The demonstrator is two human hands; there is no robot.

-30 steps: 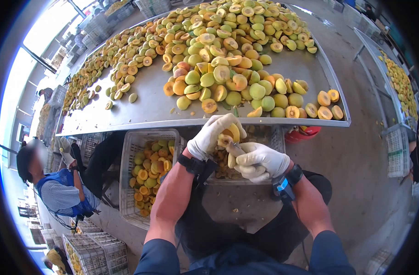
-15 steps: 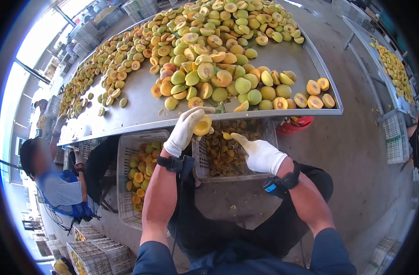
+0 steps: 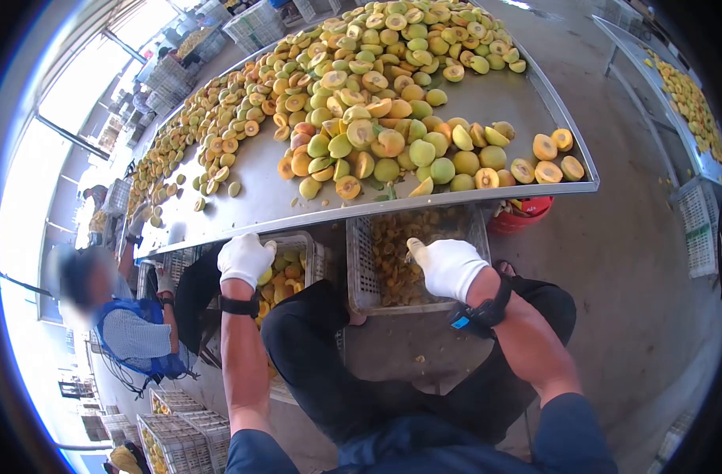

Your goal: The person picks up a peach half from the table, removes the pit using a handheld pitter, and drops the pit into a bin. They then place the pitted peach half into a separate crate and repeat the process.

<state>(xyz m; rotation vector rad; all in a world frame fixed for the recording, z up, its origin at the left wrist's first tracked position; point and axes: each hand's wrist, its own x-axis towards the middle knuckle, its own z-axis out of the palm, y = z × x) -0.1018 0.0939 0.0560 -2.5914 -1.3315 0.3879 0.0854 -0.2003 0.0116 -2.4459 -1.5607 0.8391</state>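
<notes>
My left hand (image 3: 246,259), in a white glove, hangs over a crate (image 3: 312,265) of yellow-green, apricot-like fruit halves below the table edge. Its back faces me and the fingers are hidden; a yellow-green half (image 3: 266,276) shows right beside them. My right hand (image 3: 449,267), also gloved, is closed with thumb and forefinger together above a second crate (image 3: 366,299) of brownish pits and scraps. A small dark bit shows at those fingertips, but I cannot tell what it is.
A metal table (image 3: 487,103) bears a large heap of cut fruit (image 3: 361,87), with several halves near its right corner. A red bucket (image 3: 523,217) stands beneath that corner. A co-worker (image 3: 136,320) sits at the left. Full crates (image 3: 183,442) stand lower left; another fruit table (image 3: 676,103) is far right.
My left hand has moved left and down from the table edge to the fruit crate, and the half it held no longer shows clearly. The yellow piece at my right fingertips is gone from sight.
</notes>
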